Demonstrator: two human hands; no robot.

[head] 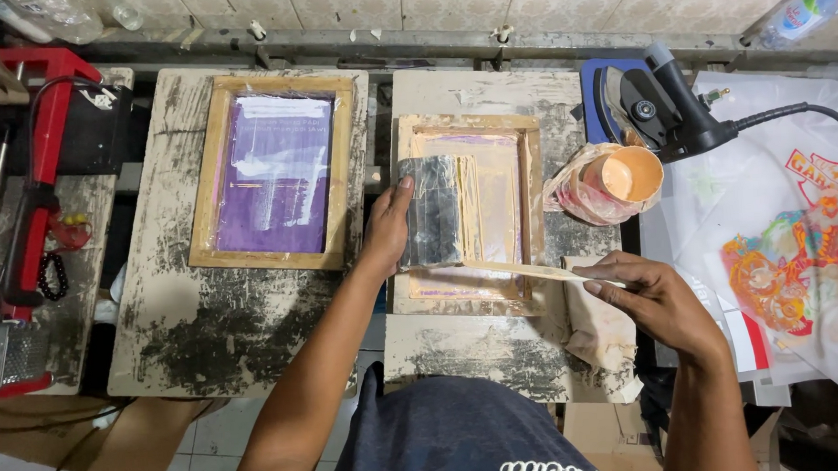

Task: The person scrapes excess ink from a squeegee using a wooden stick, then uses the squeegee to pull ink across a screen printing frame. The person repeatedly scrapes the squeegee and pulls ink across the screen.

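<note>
Both hands are at the wooden screen-printing frame (470,214) lying on the worn board straight ahead of me. My left hand (387,229) grips the left edge of a grey, ink-smeared squeegee (430,212), thumb on top and fingers tucked under its side; the squeegee rests on the frame's mesh, toward its 9 o'clock side. My right hand (654,302) is partly closed, pinching the end of a thin flat stick (524,271) coated in peach-coloured ink. That stick runs from my fingertips toward 9 o'clock and lies across the frame's lower part, just below the squeegee.

A second frame with a purple screen (274,172) sits on the neighbouring board at about 10 o'clock from my left hand, well apart from it. At 1 o'clock from the frame stands an open pot of peach ink (626,175) wrapped in stained plastic. Just behind the pot rests a black heat gun (672,107), its cable trailing toward 3 o'clock. A stained rag (598,329) lies under my right wrist. Printed transfer sheets with colourful artwork (793,264) spread out at 3 o'clock.
</note>
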